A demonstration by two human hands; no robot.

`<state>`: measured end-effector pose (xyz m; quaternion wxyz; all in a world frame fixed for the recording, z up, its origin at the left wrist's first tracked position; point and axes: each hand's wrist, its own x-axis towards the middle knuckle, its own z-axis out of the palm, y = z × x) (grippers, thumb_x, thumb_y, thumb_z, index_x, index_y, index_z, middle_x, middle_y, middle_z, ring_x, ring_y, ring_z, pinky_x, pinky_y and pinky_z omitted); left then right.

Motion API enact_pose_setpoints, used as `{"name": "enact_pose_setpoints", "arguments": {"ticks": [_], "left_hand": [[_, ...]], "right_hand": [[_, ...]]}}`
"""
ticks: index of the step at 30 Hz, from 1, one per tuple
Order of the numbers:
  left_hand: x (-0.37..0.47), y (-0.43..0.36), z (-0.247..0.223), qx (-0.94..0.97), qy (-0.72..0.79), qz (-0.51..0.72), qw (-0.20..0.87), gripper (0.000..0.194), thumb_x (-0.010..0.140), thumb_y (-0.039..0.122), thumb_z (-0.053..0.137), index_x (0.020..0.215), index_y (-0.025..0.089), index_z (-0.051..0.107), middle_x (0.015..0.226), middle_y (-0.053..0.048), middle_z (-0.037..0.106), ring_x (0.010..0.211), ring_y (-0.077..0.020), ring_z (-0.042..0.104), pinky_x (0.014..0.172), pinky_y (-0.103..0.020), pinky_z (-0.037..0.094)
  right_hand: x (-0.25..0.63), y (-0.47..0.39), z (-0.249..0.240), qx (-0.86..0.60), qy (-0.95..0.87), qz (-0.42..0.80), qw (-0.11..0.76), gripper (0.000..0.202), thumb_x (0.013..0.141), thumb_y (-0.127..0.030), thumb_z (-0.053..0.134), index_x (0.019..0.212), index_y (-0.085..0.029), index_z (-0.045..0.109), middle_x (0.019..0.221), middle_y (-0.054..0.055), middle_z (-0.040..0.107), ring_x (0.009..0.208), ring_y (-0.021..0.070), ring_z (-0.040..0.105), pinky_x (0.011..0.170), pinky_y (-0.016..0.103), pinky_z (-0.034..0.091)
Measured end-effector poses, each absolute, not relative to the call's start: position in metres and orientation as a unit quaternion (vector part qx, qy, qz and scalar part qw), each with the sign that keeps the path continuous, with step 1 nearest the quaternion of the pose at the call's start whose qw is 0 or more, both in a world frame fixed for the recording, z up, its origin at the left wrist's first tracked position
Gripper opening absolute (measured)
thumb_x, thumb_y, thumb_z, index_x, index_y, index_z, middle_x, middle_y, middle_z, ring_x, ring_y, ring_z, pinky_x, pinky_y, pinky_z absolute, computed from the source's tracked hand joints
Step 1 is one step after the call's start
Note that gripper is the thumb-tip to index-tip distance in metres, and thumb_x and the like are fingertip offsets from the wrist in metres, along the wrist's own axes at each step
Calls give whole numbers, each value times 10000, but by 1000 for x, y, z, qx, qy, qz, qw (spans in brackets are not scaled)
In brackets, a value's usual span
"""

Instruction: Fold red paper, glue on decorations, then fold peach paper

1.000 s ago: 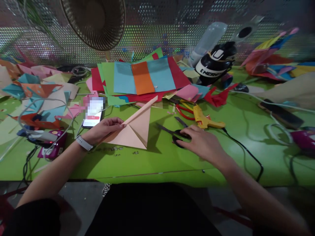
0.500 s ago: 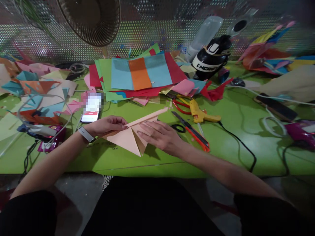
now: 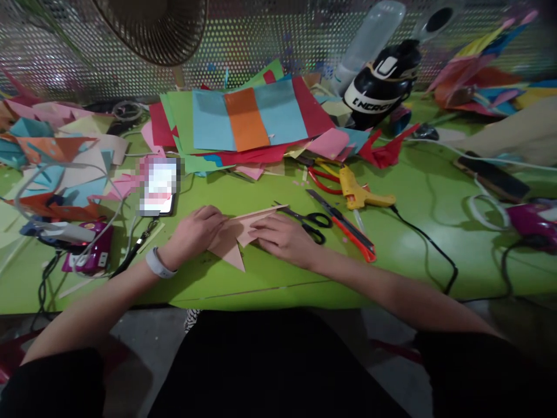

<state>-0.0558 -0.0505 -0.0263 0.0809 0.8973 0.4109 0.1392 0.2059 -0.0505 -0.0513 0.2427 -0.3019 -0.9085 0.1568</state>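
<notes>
A folded sheet of peach paper (image 3: 230, 251) lies low over the green table, with a narrow strip along its far edge and a pointed flap towards me. My left hand (image 3: 195, 232), with a pale band at the wrist, is closed over the paper's left end; its fingertips are partly hidden. On the right side my right hand (image 3: 282, 239) grips the paper, its fingers bent together over the near flap. Just beyond that hand lie black-handled scissors (image 3: 317, 220), their blades reaching towards the strip.
A red utility knife (image 3: 348, 232) and a yellow glue gun (image 3: 359, 191) lie to the right. A phone (image 3: 160, 187) rests at the left. Behind are stacked coloured sheets (image 3: 209, 125), a black bottle (image 3: 378, 87) and a fan (image 3: 152, 29). Folded paper pieces (image 3: 56, 151) crowd the far left.
The paper has been turned and lowered towards the table, and its spread looks narrower. My left hand has moved further over its left end. More of the scissors shows now.
</notes>
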Motion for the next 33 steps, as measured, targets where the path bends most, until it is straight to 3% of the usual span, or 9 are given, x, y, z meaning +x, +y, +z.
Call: {"name": "enact_pose_setpoints", "arguments": {"ticks": [5, 8, 14, 18, 24, 29, 33], "left_hand": [[-56, -52, -33, 909, 395, 130, 26, 250, 974, 134, 455, 1088, 129, 677, 1053, -121, 686, 902, -216, 625, 792, -347, 542], [-56, -54, -36, 910, 389, 140, 1, 258, 973, 120, 455, 1094, 138, 682, 1042, -118, 690, 890, -221, 624, 776, -349, 536], [-56, -54, -37, 911, 389, 135, -12, 272, 977, 105, 446, 1132, 111, 669, 1010, -116, 692, 872, -215, 625, 772, -339, 537], [-56, -53, -38, 910, 385, 153, -2, 291, 978, 112, 435, 1158, 135, 662, 997, -108, 687, 871, -208, 619, 765, -340, 542], [-56, -53, -41, 908, 389, 154, -19, 251, 976, 122, 455, 1116, 132, 664, 998, -104, 678, 863, -202, 618, 763, -336, 541], [-57, -55, -41, 913, 379, 132, -71, 207, 983, 144, 473, 1075, 154, 658, 987, -89, 662, 863, -202, 601, 741, -329, 502], [-53, -61, -33, 924, 361, 59, -113, 172, 962, 117, 487, 996, 153, 651, 973, -90, 654, 850, -209, 591, 717, -334, 470]], "right_hand": [[195, -46, -49, -379, -842, 275, 268, 312, 981, -432, 527, 904, -219, 741, 923, 68, 730, 906, 215, 650, 822, 379, 495], [189, -47, -51, -433, -813, 287, 262, 371, 979, -476, 513, 841, -208, 729, 968, 80, 722, 947, 228, 642, 848, 391, 467], [181, -49, -48, -478, -752, 371, 261, 258, 947, -355, 609, 1151, -213, 679, 951, 57, 749, 913, 217, 675, 831, 379, 468], [177, -50, -42, -486, -759, 354, 249, 132, 935, -285, 622, 983, -229, 730, 1013, 47, 758, 969, 224, 668, 860, 393, 452], [170, -51, -37, -517, -751, 340, 228, 154, 920, -283, 635, 1050, -200, 648, 820, 15, 728, 873, 220, 669, 881, 432, 435], [168, -48, -41, -508, -762, 335, 220, 165, 946, -283, 589, 1092, -204, 584, 840, 25, 728, 849, 210, 676, 893, 448, 454], [169, -48, -42, -502, -778, 313, 211, 147, 961, -293, 549, 1082, -215, 580, 864, 43, 726, 813, 212, 669, 779, 409, 500]]}}
